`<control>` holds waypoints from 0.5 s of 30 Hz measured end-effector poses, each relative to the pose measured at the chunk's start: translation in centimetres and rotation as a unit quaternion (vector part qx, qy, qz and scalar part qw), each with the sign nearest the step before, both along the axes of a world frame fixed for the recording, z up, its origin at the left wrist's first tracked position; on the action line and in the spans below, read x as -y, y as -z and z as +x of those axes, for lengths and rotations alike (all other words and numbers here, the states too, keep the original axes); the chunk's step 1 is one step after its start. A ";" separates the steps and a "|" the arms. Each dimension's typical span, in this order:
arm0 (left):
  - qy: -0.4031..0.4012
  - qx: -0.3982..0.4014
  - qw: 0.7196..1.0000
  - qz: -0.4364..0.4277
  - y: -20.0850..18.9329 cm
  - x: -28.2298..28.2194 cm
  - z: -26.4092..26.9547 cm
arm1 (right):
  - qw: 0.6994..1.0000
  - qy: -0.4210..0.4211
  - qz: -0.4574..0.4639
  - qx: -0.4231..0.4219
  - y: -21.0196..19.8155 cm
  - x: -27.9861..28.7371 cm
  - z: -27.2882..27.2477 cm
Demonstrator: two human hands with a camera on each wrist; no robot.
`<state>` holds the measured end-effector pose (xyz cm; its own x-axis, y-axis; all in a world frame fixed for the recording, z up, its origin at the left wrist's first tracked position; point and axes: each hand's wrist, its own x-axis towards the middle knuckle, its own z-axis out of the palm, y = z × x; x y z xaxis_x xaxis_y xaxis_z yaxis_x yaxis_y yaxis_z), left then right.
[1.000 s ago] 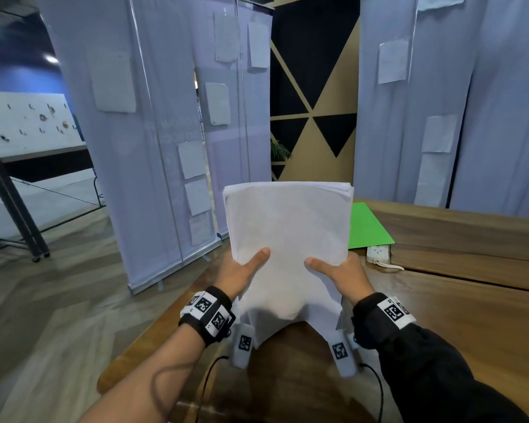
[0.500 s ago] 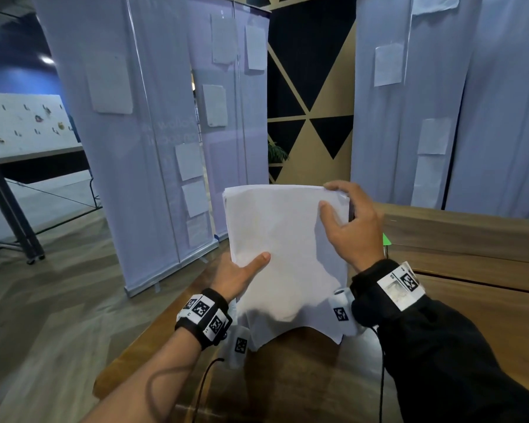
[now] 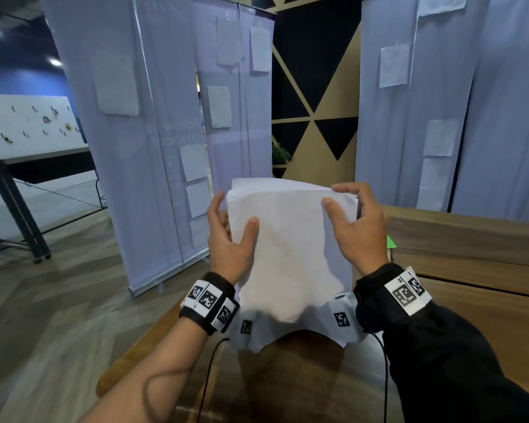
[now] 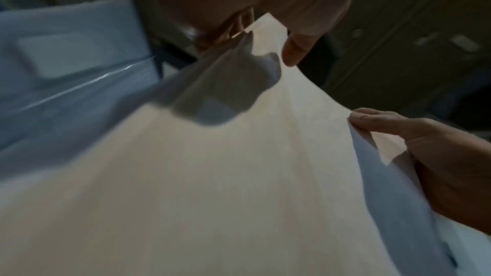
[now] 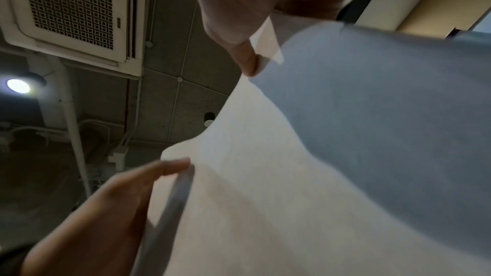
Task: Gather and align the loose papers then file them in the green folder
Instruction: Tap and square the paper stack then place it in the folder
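Observation:
A stack of white papers (image 3: 287, 245) stands on its bottom edge on the wooden table (image 3: 471, 331), its lower part bowed. My left hand (image 3: 234, 213) holds the stack's upper left edge, thumb on the front and fingers behind. My right hand (image 3: 333, 195) grips the upper right corner, thumb in front and fingers over the top. In the left wrist view the papers (image 4: 239, 175) run between my thumb and fingers. The right wrist view shows the papers (image 5: 292, 175) the same way. Only a sliver of the green folder (image 3: 391, 242) shows behind my right hand.
The table's left edge (image 3: 153, 340) drops to the floor just left of my left arm. Pale banners (image 3: 165, 148) with sheets stuck on them stand beyond the table. Thin black cables (image 3: 385, 377) hang from both wrists over the tabletop.
My left hand has slid up from the lower left edge to the upper left edge. Before that, my right hand had moved from the lower right to the top right corner.

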<state>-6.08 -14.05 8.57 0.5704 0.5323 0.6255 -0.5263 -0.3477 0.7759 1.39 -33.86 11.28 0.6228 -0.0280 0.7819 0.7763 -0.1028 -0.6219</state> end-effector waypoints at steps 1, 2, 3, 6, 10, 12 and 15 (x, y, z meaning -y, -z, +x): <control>-0.031 0.029 0.998 0.047 -1.0 -0.2 0.1 | 1.000 0.003 0.002 0.001 0.1 0.0 0.0; -0.059 0.050 0.993 0.089 -1.9 -0.4 0.3 | 1.000 0.008 0.004 0.004 0.2 -0.1 0.0; -0.082 0.062 0.987 0.123 -2.6 -0.5 0.3 | 1.000 0.012 0.005 0.008 0.3 -0.1 0.0; -0.128 0.068 0.973 0.179 -3.9 -0.9 0.3 | 1.000 0.012 0.007 0.010 0.4 -0.3 0.0; -0.167 0.074 0.943 0.277 -4.2 -1.5 0.6 | 1.000 0.010 0.009 0.005 0.4 -0.3 0.2; -0.184 0.068 0.933 0.302 -4.1 -1.7 0.8 | 1.000 0.010 0.008 0.000 0.5 -0.3 0.3; -0.196 0.068 0.933 0.295 -3.5 -1.5 0.8 | 1.000 0.013 0.015 0.005 0.7 -0.4 0.3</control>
